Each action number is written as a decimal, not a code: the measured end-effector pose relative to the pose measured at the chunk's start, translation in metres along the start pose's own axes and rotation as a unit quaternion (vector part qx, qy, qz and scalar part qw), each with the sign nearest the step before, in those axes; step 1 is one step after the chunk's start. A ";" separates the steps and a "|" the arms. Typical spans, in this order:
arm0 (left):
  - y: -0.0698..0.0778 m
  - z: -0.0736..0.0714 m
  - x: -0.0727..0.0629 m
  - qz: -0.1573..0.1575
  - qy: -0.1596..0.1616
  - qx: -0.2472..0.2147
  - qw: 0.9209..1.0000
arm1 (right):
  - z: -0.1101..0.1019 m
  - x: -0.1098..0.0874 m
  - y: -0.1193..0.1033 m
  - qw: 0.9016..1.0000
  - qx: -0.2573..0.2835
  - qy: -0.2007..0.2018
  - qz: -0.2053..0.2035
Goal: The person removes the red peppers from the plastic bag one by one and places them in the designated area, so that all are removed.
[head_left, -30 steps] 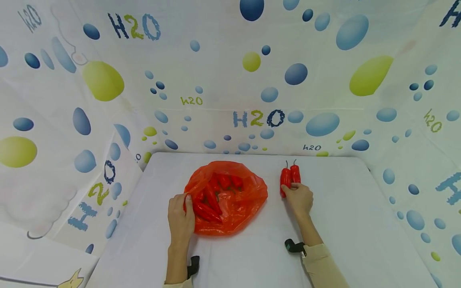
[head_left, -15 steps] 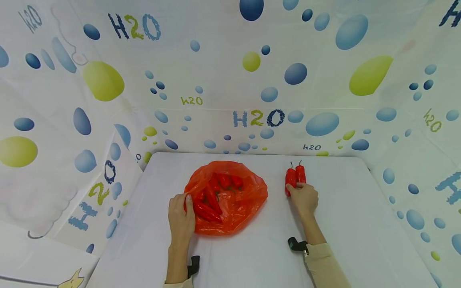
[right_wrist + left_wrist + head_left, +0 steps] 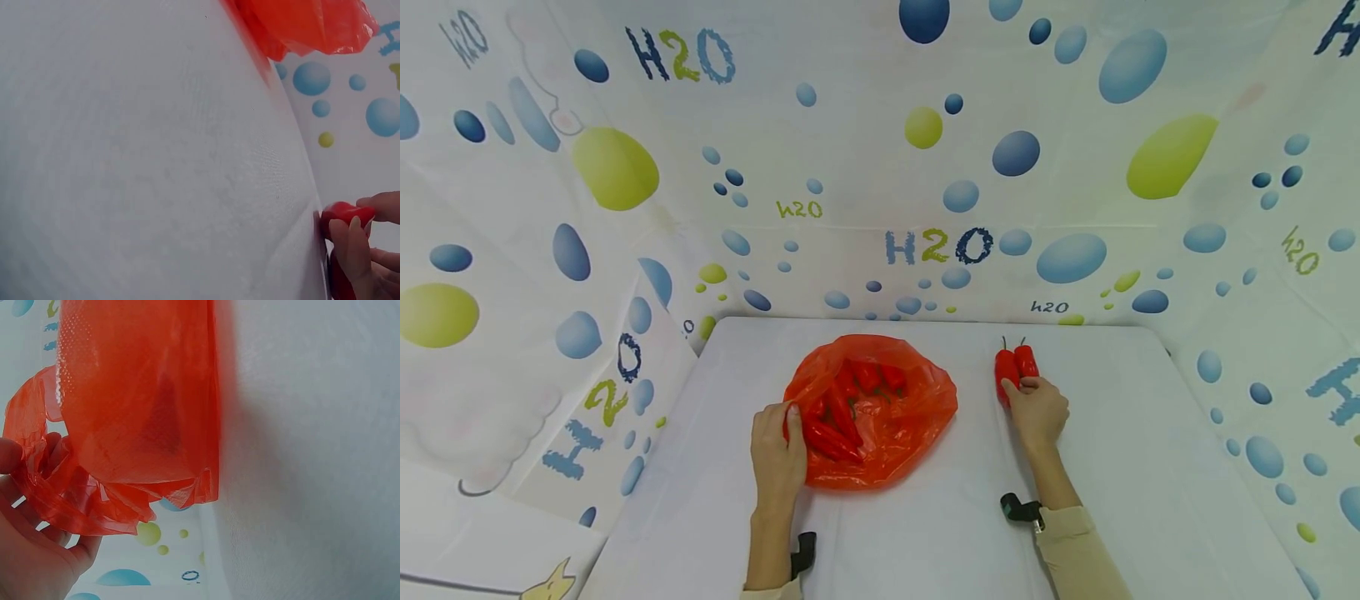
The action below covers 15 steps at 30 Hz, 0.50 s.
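Left hand grip clamped on bag rim, unmoved; loose peppers lie inside. Farther out, right hand grip clamped on pepper pair, side by side, stems away, right of bag on tabletop. Pair moved right over the last second, barely shifting now: placing looks nearly settled, hand not off.

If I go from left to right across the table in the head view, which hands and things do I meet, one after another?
Left hand, red plastic bag, left one of the two red peppers outside it, right hand.
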<state>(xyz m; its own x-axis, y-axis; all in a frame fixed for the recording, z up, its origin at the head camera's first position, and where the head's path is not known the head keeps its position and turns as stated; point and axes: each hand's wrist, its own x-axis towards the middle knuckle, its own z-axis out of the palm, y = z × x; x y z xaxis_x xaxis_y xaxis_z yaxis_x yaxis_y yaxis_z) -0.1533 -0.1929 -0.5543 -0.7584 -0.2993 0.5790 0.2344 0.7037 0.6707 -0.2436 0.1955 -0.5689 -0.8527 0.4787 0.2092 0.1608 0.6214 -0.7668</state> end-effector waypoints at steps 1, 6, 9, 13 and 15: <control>0.000 0.000 0.000 0.000 0.000 0.000 1.000 | 0.000 0.000 0.000 1.000 0.003 0.002 0.001; -0.001 -0.001 0.000 -0.006 -0.001 0.001 1.000 | 0.002 0.001 0.001 1.000 0.013 0.012 0.006; -0.001 0.000 0.000 -0.006 0.000 0.001 1.000 | 0.004 0.002 0.003 1.000 0.015 0.009 0.007; -0.002 0.001 0.000 0.006 0.006 -0.001 1.000 | 0.003 0.001 0.002 1.000 0.019 0.007 0.006; -0.002 0.001 0.000 0.012 0.009 -0.003 1.000 | 0.002 0.001 0.001 1.000 0.019 0.006 0.006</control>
<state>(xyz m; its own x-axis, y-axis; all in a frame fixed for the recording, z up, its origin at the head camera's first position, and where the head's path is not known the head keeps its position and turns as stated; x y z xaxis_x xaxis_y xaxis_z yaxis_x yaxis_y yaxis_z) -0.1547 -0.1938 -0.5559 -0.7421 -0.2937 0.6025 0.2553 0.7073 0.6592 -0.2449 0.1949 -0.5704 -0.8449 0.4935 0.2065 0.1518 0.5913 -0.7920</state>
